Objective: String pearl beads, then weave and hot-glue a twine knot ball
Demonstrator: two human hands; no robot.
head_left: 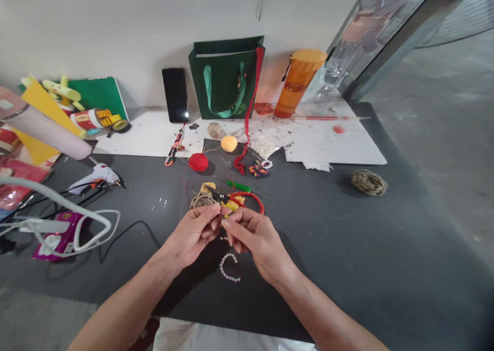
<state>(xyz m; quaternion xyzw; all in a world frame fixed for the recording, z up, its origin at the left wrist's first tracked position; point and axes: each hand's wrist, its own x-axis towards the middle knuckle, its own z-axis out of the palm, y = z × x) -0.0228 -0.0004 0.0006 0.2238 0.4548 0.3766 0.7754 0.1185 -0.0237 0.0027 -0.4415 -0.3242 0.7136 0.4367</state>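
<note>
Close together at the middle of the table, my left hand (198,233) and my right hand (258,238) both pinch with thumb and fingertips. What lies between the fingers is too small to make out. Below them a curved strand of pearl beads (230,268) shows, with a few smaller beads (224,238) just above it. Whether the strand is tied to what I hold cannot be seen. Just beyond my fingertips are scissors with red handles (250,198), a coiled beige cord piece (203,200) and a tool with a green handle (238,186).
Farther back sit a red yarn ball (198,162), a yellow ball (229,144), a pack of clear beads (263,147), a phone (175,94), a green paper bag (227,83) and an orange bottle (299,86). A glue gun (94,178) and cables (104,222) occupy the left; a rope coil (368,182) lies right.
</note>
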